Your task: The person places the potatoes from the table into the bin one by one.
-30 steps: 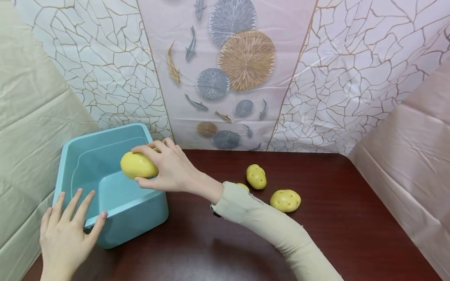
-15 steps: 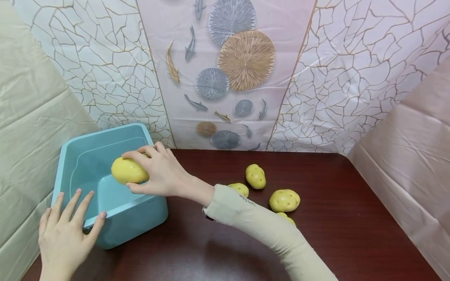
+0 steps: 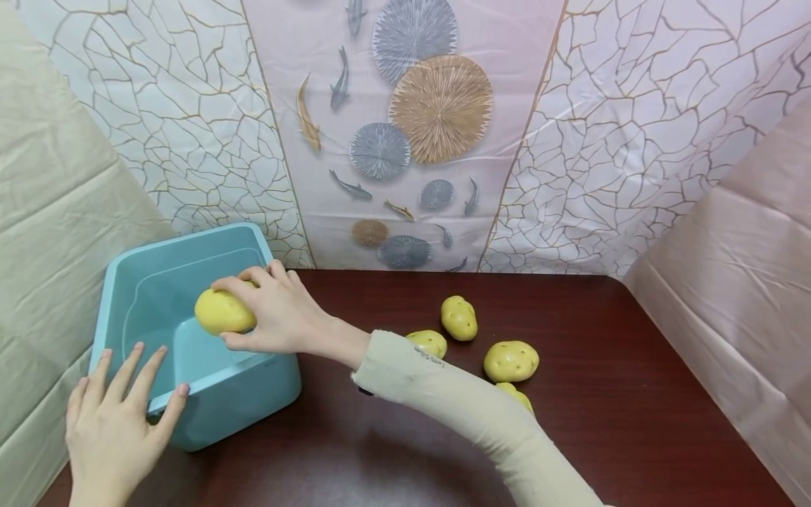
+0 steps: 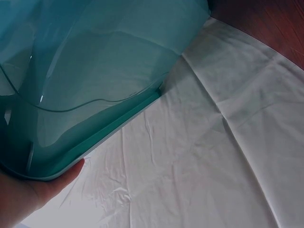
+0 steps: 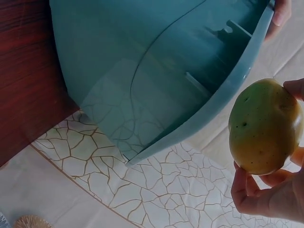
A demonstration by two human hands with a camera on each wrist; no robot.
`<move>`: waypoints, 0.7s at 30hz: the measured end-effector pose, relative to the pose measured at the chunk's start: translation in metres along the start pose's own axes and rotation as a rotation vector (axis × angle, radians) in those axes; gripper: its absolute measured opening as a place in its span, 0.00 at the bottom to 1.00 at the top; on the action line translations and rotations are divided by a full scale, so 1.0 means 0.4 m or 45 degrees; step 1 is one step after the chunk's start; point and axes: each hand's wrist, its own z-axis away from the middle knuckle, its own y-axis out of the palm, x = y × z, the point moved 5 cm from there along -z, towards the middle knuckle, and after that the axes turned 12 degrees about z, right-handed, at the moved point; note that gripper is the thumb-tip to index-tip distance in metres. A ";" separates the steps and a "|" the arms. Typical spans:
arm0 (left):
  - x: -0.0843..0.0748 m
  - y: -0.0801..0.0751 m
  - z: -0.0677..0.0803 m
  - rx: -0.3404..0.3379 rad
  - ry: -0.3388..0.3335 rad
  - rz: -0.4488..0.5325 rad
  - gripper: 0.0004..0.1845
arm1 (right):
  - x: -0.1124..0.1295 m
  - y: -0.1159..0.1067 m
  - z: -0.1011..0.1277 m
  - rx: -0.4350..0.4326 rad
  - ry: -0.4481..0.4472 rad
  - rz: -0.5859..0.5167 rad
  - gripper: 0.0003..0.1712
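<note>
My right hand [image 3: 266, 313] grips a yellow potato [image 3: 222, 311] and holds it over the open top of a teal plastic tub [image 3: 241, 394] at the table's left end. In the right wrist view the potato [image 5: 263, 126] is pinched between fingers and thumb, with the tub's inside [image 5: 156, 71] behind it. My left hand [image 3: 120, 415] rests with straight fingers on the tub's near left corner. A fingertip [image 4: 71, 173] touches the tub's rim [image 4: 118, 123] in the left wrist view.
Several more potatoes lie on the dark wooden table [image 3: 633, 394] right of my forearm: one [image 3: 459, 317] farthest back, one [image 3: 511, 361] to its right, one [image 3: 427, 342] partly behind the sleeve. Patterned cloth walls [image 3: 412, 141] enclose the table on three sides.
My right hand has carried the potato leftward and slightly down, further over the tub. The left hand has stayed on the tub's corner.
</note>
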 end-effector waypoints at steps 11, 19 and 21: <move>-0.003 0.001 -0.003 -0.009 0.008 -0.022 0.35 | 0.000 0.000 -0.037 0.075 0.020 0.021 0.33; -0.005 0.002 -0.001 -0.026 0.015 -0.026 0.37 | 0.004 0.003 -0.053 0.139 0.013 0.024 0.33; -0.006 0.000 -0.001 -0.036 0.019 -0.024 0.38 | 0.007 0.006 -0.054 0.156 0.010 0.025 0.33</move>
